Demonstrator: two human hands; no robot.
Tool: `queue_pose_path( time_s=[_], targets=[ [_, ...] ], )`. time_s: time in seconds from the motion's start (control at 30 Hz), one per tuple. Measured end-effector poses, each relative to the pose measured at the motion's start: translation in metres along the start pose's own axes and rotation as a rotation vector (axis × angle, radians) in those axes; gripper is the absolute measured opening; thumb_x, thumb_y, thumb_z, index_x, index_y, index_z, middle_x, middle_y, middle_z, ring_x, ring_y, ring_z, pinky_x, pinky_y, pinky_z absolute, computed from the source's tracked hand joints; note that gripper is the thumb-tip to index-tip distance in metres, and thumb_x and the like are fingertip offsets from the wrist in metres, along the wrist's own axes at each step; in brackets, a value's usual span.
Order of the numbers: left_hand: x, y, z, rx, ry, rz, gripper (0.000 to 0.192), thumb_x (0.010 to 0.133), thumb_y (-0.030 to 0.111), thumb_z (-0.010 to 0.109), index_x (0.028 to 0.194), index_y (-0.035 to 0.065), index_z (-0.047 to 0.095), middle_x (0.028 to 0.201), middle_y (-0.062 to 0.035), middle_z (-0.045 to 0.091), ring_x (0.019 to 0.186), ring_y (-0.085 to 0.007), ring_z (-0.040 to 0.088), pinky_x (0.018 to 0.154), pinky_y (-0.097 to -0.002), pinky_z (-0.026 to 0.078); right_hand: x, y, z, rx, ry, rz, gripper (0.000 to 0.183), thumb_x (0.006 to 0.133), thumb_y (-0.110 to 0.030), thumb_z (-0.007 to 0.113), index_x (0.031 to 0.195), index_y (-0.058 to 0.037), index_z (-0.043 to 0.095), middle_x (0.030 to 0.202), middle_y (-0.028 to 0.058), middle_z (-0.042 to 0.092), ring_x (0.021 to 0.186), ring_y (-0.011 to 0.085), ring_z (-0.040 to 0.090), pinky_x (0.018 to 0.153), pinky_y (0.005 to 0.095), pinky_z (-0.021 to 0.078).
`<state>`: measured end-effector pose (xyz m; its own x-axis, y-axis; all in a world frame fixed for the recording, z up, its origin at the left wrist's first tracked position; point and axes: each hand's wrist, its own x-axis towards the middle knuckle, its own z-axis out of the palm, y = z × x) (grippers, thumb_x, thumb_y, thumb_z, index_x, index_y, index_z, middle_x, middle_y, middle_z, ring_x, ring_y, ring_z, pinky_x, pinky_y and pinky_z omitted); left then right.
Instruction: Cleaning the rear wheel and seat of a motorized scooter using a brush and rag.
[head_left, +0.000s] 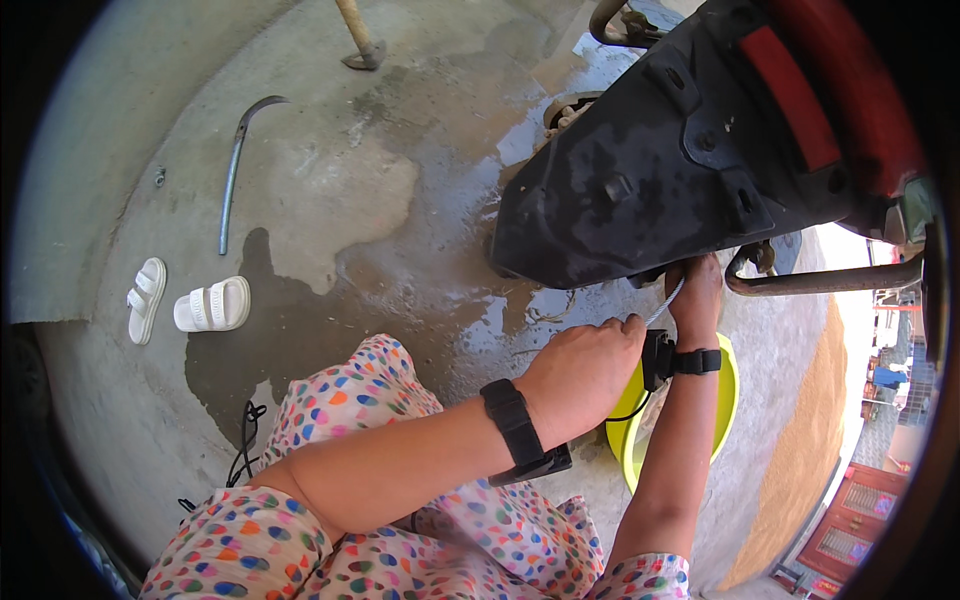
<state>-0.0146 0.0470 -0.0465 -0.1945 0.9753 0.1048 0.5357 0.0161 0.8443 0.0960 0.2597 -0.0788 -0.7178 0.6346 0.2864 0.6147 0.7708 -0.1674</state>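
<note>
The black plastic rear mudguard (600, 187) of a motorbike or scooter leans in from the upper right, a red reflector (791, 97) on it. My left hand (589, 375) is closed round a thin pale rod or twisted cable (664, 301), seen between my two hands. My right hand (697, 289) reaches up under the mudguard's lower edge; its fingers are largely hidden there. Both wrists wear black straps with small devices. Below my right wrist a yellow-green plastic basin (726, 412) stands on the ground, partly covered by my forearm.
Wet concrete floor (450, 187) lies ahead. A sickle with a metal handle (230, 180) and two white sandals (214, 304) are on the left. The blade of a wooden-handled tool (365, 57) rests at the top. Bent metal bars (825, 282) flank the mudguard; spread grain (802, 450) lies right.
</note>
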Motion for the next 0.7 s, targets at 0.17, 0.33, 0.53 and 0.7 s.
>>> queue_pose_path(
  time_s=[0.17,0.33,0.53,0.7],
  targets=[
    [-0.001,0.002,0.003,-0.002,0.021,-0.013,0.019,0.085,0.003,0.049,0.103,-0.0024,0.050,0.083,-0.0200,0.064,0.081,-0.0390,0.064,0.070,-0.0472,0.051,0.001,0.005,0.000,0.036,0.104,-0.037,0.023,0.069,0.003,0.055,0.090,-0.0008,0.065,0.093,0.0177,0.064,0.094,0.0414,0.058,0.084,0.0479,0.0457],
    [-0.002,0.001,0.005,0.009,-0.001,0.000,0.019,0.084,0.003,0.049,0.102,-0.0024,0.052,0.082,-0.0201,0.064,0.080,-0.0389,0.064,0.070,-0.0477,0.050,-0.004,-0.001,-0.002,0.093,0.087,-0.051,0.024,0.073,0.004,0.055,0.094,-0.0015,0.065,0.094,0.0183,0.064,0.093,0.0408,0.058,0.082,0.0451,0.0464],
    [-0.008,-0.003,0.011,0.037,-0.099,0.044,0.014,0.083,0.002,0.050,0.095,-0.0026,0.056,0.080,-0.0201,0.064,0.078,-0.0396,0.063,0.069,-0.0493,0.050,-0.024,-0.022,-0.019,0.181,0.276,-0.002,0.022,0.082,0.006,0.056,0.101,-0.0027,0.064,0.096,0.0145,0.064,0.087,0.0347,0.061,0.076,0.0401,0.0489],
    [-0.020,0.000,0.014,0.044,-0.213,0.026,0.014,0.079,0.002,0.055,0.092,-0.0027,0.057,0.075,-0.0190,0.064,0.077,-0.0395,0.063,0.068,-0.0487,0.049,-0.049,-0.057,-0.028,0.265,0.298,-0.012,0.018,0.087,0.005,0.061,0.104,-0.0012,0.062,0.099,0.0145,0.065,0.087,0.0312,0.062,0.075,0.0368,0.0509]
  ],
)
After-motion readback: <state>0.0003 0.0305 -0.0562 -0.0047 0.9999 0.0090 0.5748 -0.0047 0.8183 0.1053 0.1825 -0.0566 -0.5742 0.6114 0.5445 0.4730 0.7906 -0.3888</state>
